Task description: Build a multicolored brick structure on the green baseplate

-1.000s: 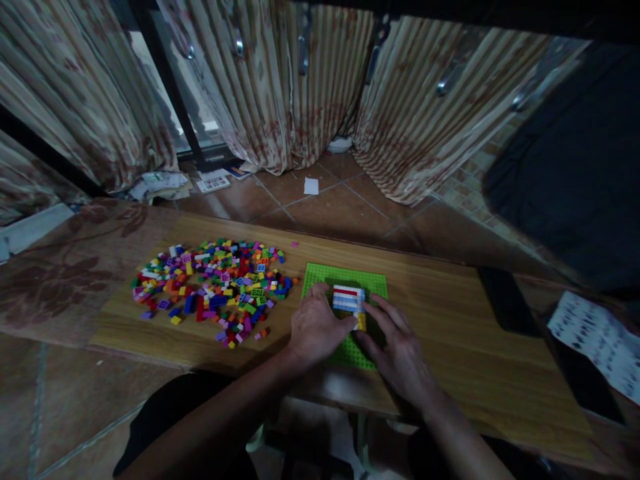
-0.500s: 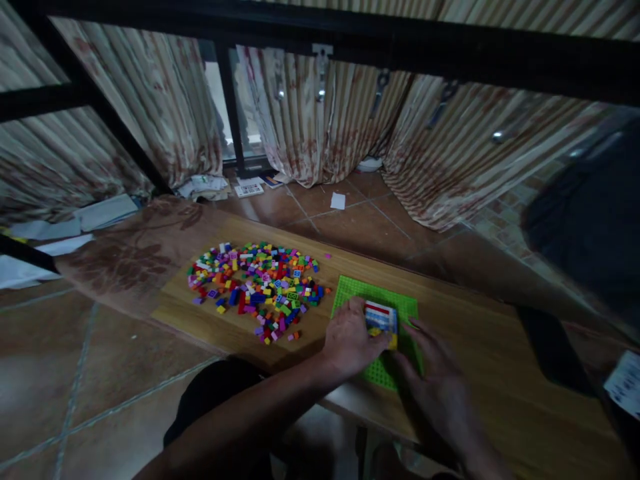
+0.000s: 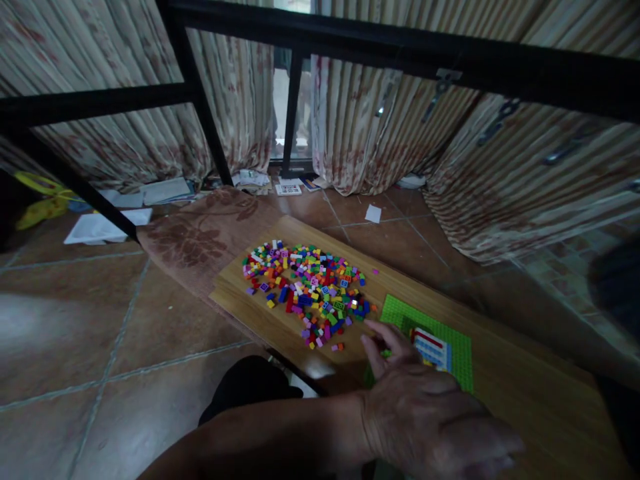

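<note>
A bright green studded baseplate (image 3: pixel 463 340) lies on the wooden bench. On it sits a small build of toy bricks (image 3: pixel 431 347) in white, red and light blue, with a little yellow at its near side. My left hand (image 3: pixel 425 423) is raised close to the camera, its back toward me; its fingers point right and are blurred. Beyond it show the index finger and thumb of my right hand (image 3: pixel 387 350), apart, over the baseplate's left part and pointing at the brick pile. The left hand hides the remainder of the right hand. No brick shows between its fingertips.
A wide pile of loose coloured bricks (image 3: pixel 310 287) covers the bench's middle, left of the baseplate. A brown patterned cloth (image 3: pixel 193 243) drapes the far end. A black metal frame (image 3: pixel 350 47) and curtains stand behind. Papers (image 3: pixel 373 213) lie on the tiled floor.
The view has turned left. My hands have come off the brick build; the right hand now reaches left toward the pile, and the left hand has lifted toward the camera.
</note>
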Demonstrator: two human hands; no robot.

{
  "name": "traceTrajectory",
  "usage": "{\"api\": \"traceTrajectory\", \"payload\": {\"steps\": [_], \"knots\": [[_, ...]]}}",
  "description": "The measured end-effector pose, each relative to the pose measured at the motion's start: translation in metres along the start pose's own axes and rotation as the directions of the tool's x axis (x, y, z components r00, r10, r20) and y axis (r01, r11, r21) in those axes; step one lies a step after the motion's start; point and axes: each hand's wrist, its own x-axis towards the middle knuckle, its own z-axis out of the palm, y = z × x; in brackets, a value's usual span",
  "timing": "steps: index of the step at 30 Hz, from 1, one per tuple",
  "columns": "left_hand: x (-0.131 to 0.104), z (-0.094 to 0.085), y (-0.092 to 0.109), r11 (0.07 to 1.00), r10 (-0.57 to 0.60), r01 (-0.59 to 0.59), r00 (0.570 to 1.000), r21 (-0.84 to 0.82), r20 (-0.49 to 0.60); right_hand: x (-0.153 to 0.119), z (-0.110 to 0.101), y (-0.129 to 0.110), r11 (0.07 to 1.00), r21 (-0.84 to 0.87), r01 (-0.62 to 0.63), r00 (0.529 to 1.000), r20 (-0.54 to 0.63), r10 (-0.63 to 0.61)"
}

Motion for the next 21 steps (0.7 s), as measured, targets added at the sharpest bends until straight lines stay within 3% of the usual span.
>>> {"api": "traceTrajectory", "payload": {"steps": [4, 8, 11, 14, 17, 21], "knots": [[0.001, -0.004, -0.004, 1.0, 0.005, -0.006, 1.0, 0.025, 0.031, 0.013, 0.022, -0.004, 0.996, -0.086, 0.02, 0.998, 0.055, -0.015], [0.002, -0.018, -0.008, 0.999, 0.001, 0.0, 0.999, -0.034, 0.054, 0.0, 0.031, -0.001, 0.985, -0.167, -0.037, 0.997, 0.067, 0.049], [0.0, -0.026, -0.006, 0.999, -0.022, 0.026, 0.995, -0.04, 0.094, -0.014, 0.043, -0.008, 0.974, -0.222, -0.048, 0.999, -0.03, 0.042], [-0.003, -0.033, -0.006, 0.999, -0.054, 0.054, 0.989, 0.0, 0.135, -0.022, 0.063, -0.025, 0.938, -0.344, 0.03, 0.985, -0.15, -0.087], [-0.005, -0.04, -0.011, 0.998, -0.069, 0.065, 0.98, 0.025, 0.186, -0.023, 0.083, -0.041, 0.888, -0.441, 0.128, 0.983, -0.065, -0.174], [-0.009, -0.039, -0.02, 0.996, -0.087, 0.083, 0.983, 0.033, 0.165, -0.011, 0.098, -0.052, 0.851, -0.487, 0.197, 0.98, 0.102, -0.169]]}}
